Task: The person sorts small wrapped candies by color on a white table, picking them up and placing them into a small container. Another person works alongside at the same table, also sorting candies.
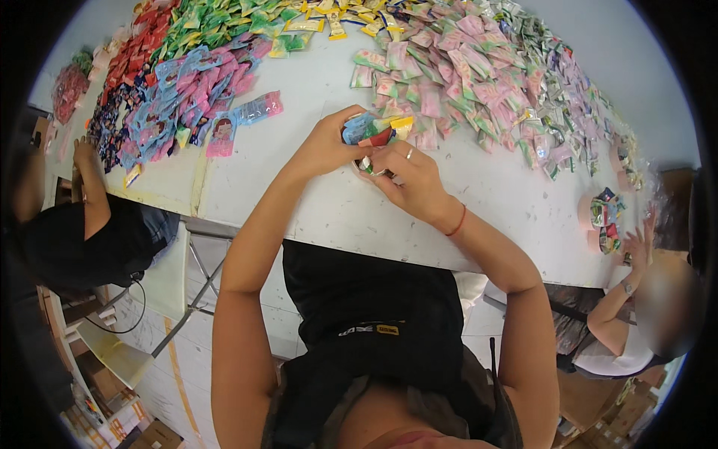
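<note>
My left hand (329,146) is wrapped round the left side of a small container packed with wrapped sweets, held just above the white table. Blue, red and yellow wrappers stick up from it, among them a yellow sweet packet (402,127) and a red sweet packet (376,139). My right hand (410,173), with a ring and a red wrist cord, has its fingers bent in at the container's near right side. A silver-and-green sweet packet (366,165) shows by those fingertips. The fingers hide most of the container and whatever the right hand pinches.
Heaped on the white table (321,217) are pink-and-green packets (464,67), blue-and-pink packets (179,90), green packets (217,26) and red packets (138,56). Filled pink containers (602,213) stand at the right by another person's hand (639,243). Another person's arm (91,183) reaches in at left.
</note>
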A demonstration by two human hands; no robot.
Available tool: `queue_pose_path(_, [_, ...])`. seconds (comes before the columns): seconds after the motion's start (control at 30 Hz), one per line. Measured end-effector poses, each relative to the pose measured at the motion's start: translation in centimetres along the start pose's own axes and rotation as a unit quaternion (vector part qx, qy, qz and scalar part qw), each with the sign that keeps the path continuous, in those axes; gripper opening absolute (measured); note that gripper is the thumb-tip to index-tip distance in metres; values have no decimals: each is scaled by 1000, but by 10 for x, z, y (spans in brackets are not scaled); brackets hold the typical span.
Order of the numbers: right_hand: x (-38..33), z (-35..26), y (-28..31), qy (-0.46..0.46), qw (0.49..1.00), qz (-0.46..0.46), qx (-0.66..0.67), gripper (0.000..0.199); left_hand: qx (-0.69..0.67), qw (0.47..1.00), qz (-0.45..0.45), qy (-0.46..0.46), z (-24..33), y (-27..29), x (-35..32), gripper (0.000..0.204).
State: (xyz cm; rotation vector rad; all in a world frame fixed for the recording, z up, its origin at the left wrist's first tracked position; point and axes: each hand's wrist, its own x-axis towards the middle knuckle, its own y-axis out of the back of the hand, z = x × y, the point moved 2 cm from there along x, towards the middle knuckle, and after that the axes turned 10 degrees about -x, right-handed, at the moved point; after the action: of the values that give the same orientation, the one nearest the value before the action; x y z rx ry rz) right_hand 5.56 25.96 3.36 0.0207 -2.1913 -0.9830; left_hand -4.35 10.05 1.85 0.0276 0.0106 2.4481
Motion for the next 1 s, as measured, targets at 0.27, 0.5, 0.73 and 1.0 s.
queue_pose_path(0.27, [-48,-6,56,-31,994,-30,-100,32,-98,987,-127,-17,6,-10,-15,61])
queue_pose_path(0.5, [-187,27,184,-194,905,116,-361,38,-64,995,-79,26,-5,-10,-11,54])
queue_pose_path(0.73, [-249,89,280,-277,816,196,-468,34,-29,998,-46,31,-3,-14,-12,47])
queue_pose_path(1.0, [-212,173,315,-222,797,234,-511,35,-29,999,41,21,-1,-25,-25,35])
